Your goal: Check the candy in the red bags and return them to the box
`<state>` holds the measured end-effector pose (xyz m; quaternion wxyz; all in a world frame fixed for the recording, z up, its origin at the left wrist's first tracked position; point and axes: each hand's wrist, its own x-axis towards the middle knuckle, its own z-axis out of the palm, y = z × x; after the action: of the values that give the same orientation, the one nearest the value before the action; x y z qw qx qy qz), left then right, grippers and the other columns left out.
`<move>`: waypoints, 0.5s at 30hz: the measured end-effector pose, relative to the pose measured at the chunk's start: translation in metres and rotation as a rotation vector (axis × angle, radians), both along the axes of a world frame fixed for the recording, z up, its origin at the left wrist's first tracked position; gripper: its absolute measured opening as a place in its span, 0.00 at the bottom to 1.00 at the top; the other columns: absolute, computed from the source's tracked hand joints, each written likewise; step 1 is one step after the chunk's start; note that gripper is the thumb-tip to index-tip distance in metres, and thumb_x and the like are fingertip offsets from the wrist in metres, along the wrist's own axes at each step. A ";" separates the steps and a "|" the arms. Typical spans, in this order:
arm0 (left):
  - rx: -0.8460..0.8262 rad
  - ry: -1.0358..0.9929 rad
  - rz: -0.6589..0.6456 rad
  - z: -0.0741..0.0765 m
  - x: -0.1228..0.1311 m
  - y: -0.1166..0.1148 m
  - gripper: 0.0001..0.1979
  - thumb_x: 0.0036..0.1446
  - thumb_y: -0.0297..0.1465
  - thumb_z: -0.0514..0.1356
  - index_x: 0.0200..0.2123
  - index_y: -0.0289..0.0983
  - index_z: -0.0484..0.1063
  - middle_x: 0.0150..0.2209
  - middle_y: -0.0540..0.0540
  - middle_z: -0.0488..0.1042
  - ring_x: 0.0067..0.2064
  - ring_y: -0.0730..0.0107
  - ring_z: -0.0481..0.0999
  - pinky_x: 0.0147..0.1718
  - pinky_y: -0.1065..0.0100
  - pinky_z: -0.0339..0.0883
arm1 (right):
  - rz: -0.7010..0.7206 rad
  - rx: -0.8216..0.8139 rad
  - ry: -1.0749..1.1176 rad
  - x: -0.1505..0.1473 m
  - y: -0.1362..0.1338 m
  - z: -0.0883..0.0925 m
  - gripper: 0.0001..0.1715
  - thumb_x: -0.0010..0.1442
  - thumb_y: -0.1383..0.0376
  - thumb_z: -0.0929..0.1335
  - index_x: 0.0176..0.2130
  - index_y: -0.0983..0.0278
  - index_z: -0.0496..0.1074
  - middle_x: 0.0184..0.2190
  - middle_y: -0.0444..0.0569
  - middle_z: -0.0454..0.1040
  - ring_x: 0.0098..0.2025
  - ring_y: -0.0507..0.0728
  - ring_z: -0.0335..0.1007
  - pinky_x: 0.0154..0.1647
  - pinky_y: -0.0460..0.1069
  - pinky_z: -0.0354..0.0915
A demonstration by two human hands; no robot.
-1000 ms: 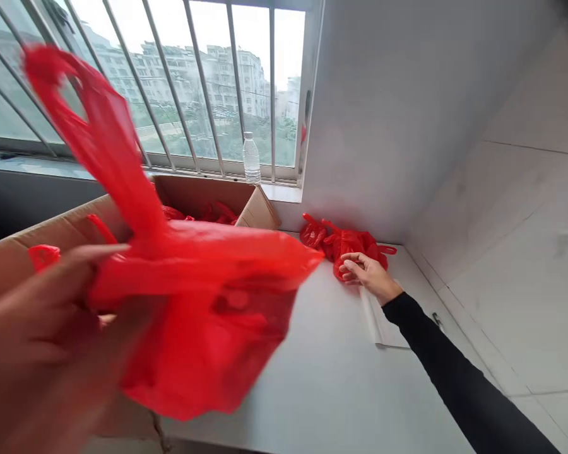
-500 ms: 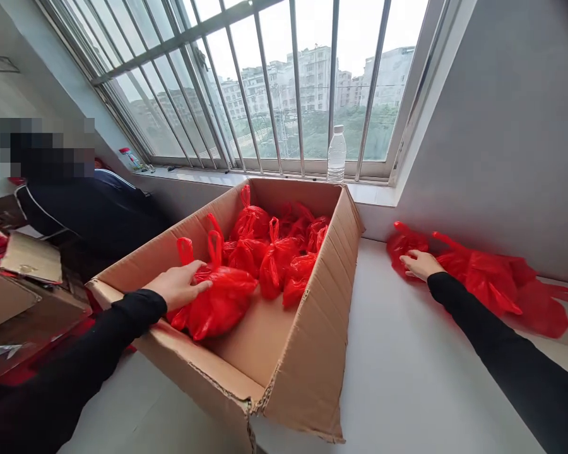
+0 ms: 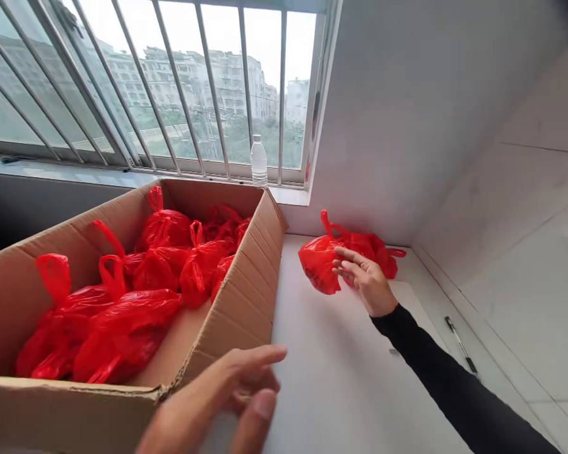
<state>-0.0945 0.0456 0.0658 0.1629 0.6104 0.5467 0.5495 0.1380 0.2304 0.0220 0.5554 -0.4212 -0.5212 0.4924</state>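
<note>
Holds the right hand nearer, with fingers half-curled at the right edge of the leftmost red bag at the far end of the bench — cannot tell pinch from touch; holds the left hand spread by the cardboard box, facing the bag, ahead and rightward.

Bags in box, bottle behind (on sill)

The bags are red, the box brown.
</note>
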 end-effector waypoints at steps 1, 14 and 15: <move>-0.085 -0.005 -0.067 -0.022 0.027 -0.003 0.19 0.61 0.42 0.57 0.53 0.47 0.74 0.40 0.46 0.80 0.36 0.65 0.79 0.31 0.70 0.75 | 0.031 0.010 -0.027 0.001 -0.033 -0.004 0.22 0.61 0.60 0.69 0.54 0.61 0.74 0.50 0.52 0.78 0.51 0.59 0.75 0.55 0.57 0.73; -0.361 -0.052 -0.127 -0.165 0.098 -0.005 0.14 0.63 0.34 0.52 0.47 0.37 0.74 0.46 0.40 0.79 0.47 0.59 0.79 0.45 0.61 0.73 | 0.289 0.266 -0.815 0.060 -0.128 -0.063 0.25 0.58 0.71 0.67 0.55 0.59 0.71 0.50 0.49 0.78 0.52 0.60 0.72 0.59 0.60 0.64; -0.358 -0.041 -0.115 -0.164 0.095 -0.005 0.15 0.64 0.34 0.52 0.47 0.37 0.74 0.46 0.40 0.79 0.47 0.60 0.79 0.45 0.61 0.73 | 0.298 0.240 -0.813 0.063 -0.125 -0.067 0.21 0.57 0.71 0.67 0.50 0.59 0.73 0.45 0.48 0.79 0.47 0.59 0.74 0.56 0.58 0.65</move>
<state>0.0004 0.0406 -0.0979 0.3113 0.5907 0.5965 0.4454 0.2010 0.1054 -0.0448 0.2734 -0.4333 -0.8054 0.2979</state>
